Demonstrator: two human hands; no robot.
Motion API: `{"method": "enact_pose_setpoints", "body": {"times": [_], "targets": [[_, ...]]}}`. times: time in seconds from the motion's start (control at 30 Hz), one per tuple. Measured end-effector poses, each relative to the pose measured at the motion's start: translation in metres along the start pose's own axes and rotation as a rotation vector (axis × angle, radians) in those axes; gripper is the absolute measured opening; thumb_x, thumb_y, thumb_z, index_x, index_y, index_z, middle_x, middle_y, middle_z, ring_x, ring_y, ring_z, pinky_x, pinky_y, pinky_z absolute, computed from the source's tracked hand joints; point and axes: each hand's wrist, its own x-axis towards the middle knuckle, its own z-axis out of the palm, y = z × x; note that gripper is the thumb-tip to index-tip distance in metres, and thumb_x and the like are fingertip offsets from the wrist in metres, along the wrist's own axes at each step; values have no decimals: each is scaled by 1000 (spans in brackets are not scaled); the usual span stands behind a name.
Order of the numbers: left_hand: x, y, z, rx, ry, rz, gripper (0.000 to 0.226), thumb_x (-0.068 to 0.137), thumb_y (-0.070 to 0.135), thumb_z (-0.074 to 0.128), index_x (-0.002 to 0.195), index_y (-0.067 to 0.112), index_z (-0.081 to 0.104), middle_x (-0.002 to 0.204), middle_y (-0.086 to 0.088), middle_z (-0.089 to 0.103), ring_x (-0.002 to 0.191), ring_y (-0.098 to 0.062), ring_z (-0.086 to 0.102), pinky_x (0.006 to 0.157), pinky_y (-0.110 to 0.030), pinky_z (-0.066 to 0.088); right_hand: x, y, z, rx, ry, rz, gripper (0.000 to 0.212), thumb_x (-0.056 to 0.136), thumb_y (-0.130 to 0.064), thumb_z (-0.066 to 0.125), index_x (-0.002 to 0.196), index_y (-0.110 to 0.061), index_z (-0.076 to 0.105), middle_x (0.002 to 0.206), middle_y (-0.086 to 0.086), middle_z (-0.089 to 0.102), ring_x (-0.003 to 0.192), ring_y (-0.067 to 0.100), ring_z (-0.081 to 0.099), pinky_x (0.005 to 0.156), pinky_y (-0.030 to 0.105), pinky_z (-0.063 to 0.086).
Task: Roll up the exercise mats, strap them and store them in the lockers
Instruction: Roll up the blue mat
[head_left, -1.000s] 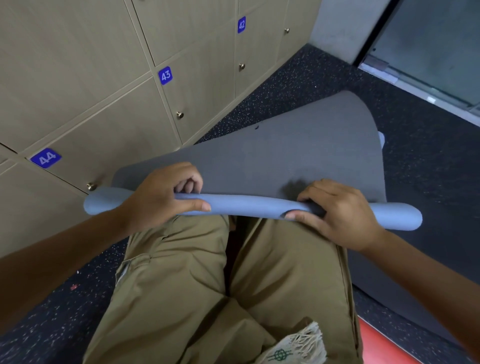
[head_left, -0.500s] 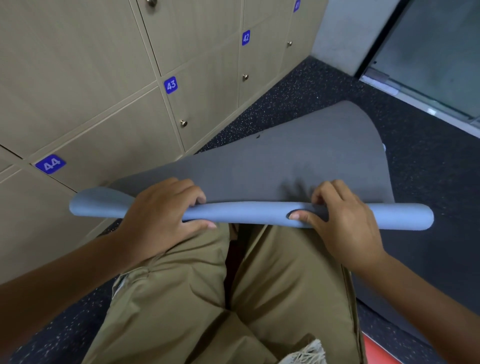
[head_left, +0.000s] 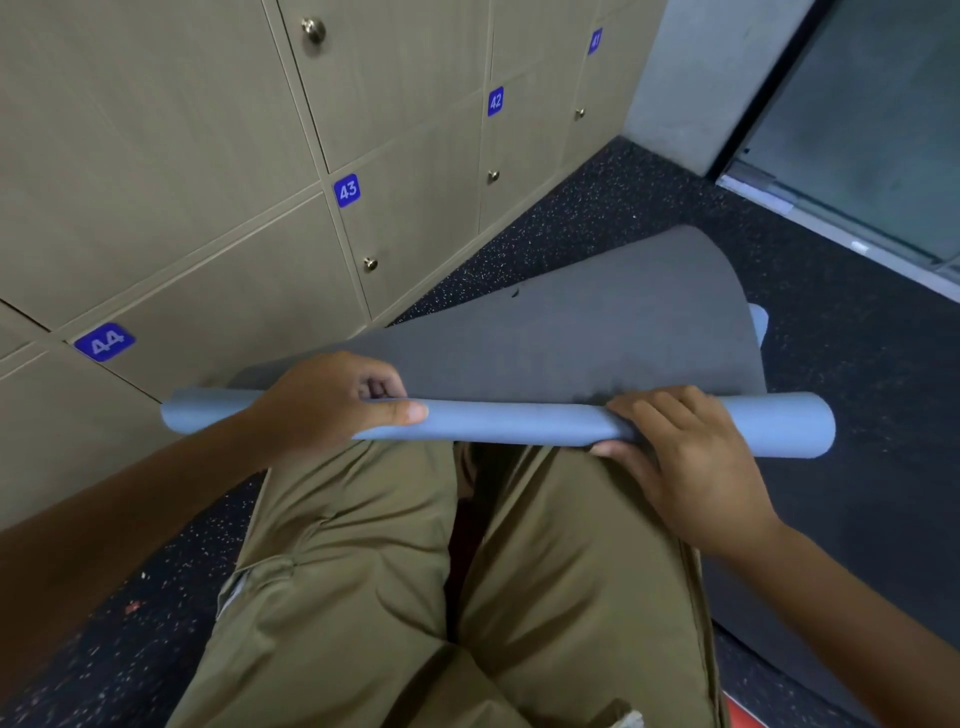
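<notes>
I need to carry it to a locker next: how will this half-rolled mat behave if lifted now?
The mat likely flops: its unrolled part lies limp on the floor. It would probably unroll, since only the left hand and right hand hold the roll. Probably light.

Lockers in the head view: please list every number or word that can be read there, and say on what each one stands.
"44" on a blue tag at a locker door's corner, far left.
"43" on a blue tag on the next door.
"42" on a blue tag further along the row.
"41" on a blue tag on the farthest door, small but readable.
The rolled mat bears no readable text.
</notes>
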Motion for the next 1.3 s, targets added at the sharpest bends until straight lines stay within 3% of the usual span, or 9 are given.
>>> {"method": "enact_pose_setpoints", "body": {"times": [0.1, 0.2, 0.33, 0.57, 0.73, 0.87, 0.97, 1.1, 1.3], "targets": [[0, 2, 4, -85, 118, 54, 42, 65, 60, 76, 82, 25, 61, 74, 17, 59, 60, -4, 47, 58, -14, 35, 8, 8, 0, 75, -89, 65, 49, 101, -57, 44, 104, -17, 71, 95, -2, 67, 85, 27, 57, 76, 44, 46], [-5, 4, 11, 46, 297, 246, 30, 77, 49, 74, 93, 27, 60, 87, 14, 57, 79, -5, 50, 73, -12, 37, 20, 11, -1, 188, -186, 188, 48, 98, -64, 40, 102, -25, 68, 97, -8, 58, 84, 21, 56, 74, 38, 44], [-4, 1, 22, 265, 406, 383, 25, 96, 41, 57, 90, 20, 68, 86, 9, 61, 82, -13, 55, 79, -32, 41, 37, 18, -5, 335, -339, 313, 44, 93, -72, 44, 93, -34, 65, 94, -12, 56, 95, 12, 52, 81, 42, 47], [-8, -14, 29, 441, 422, 403, 53, 88, 66, 59, 102, 18, 76, 100, 5, 68, 90, -21, 60, 81, -33, 43, 65, 25, -14, 710, -549, 432, 46, 82, -63, 64, 79, -17, 68, 80, 12, 60, 73, 12, 54, 76, 36, 41], [4, -12, 25, 280, 366, 367, 46, 90, 65, 55, 90, 24, 75, 89, 13, 66, 85, -14, 58, 79, -32, 45, 58, 25, -7, 547, -344, 421, 43, 81, -66, 66, 102, -29, 64, 97, -10, 63, 96, 9, 57, 84, 22, 44], [9, 0, 13, 87, 287, 237, 36, 79, 62, 63, 80, 28, 73, 81, 12, 69, 86, -8, 61, 73, -15, 39, 43, 10, 1, 83, -58, 66, 43, 98, -53, 51, 105, -14, 67, 99, 3, 63, 92, 27, 56, 80, 42, 48], [20, 0, -1, -24, 135, 93, 37, 75, 63, 66, 78, 27, 73, 78, 12, 70, 75, -5, 61, 71, -23, 41, 36, 11, 6, -68, -126, 6, 65, 92, -64, 51, 121, -9, 67, 109, 7, 66, 95, 30, 60, 81, 44, 48], [32, 3, -12, -91, 17, 72, 32, 81, 52, 77, 78, 21, 74, 68, 5, 62, 62, 0, 49, 63, -18, 36, 41, 16, 7, 7, -163, 38, 61, 93, -61, 48, 121, -11, 68, 105, 5, 69, 93, 29, 62, 81, 43, 51], [30, 0, 4, -26, 300, 251, 15, 83, 41, 74, 92, 31, 70, 90, 13, 64, 81, -14, 57, 73, -25, 43, 59, 21, 2, 195, -261, 175, 43, 94, -59, 57, 113, -22, 69, 98, -4, 66, 94, 21, 59, 82, 37, 46]]}}
